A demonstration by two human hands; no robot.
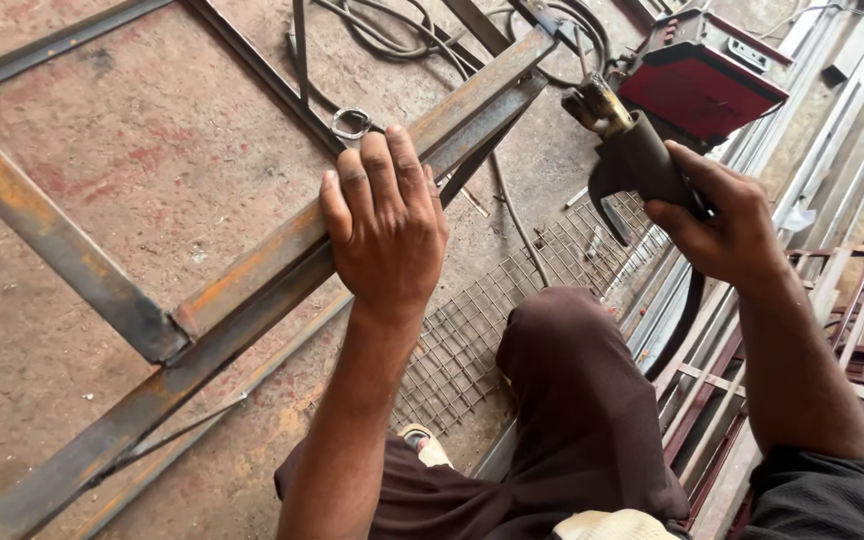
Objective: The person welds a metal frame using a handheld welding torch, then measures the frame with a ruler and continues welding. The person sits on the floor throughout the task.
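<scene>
A person crouches on a stained concrete floor (132,180) in a metal workshop. The left hand (384,225) lies palm down on a rusty steel frame (252,275), fingers (377,170) pressed side by side and draped over the top edge of a long bar that runs diagonally across the floor. The right hand (722,225) grips the dark handle of a welding electrode holder (632,150), fingers curled tightly around it, its brass-coloured head aimed toward the upper end of the bar. A thick black cable (682,320) hangs from the handle. The frame looks heavy, stiff and rough with rust, best held flat along a bar, well away from any joint. A small metal ring (351,123) lies just beyond the left fingertips. Wire mesh (472,330) lies on the floor under the knee, with steel strips (832,130) stacked to the right.
</scene>
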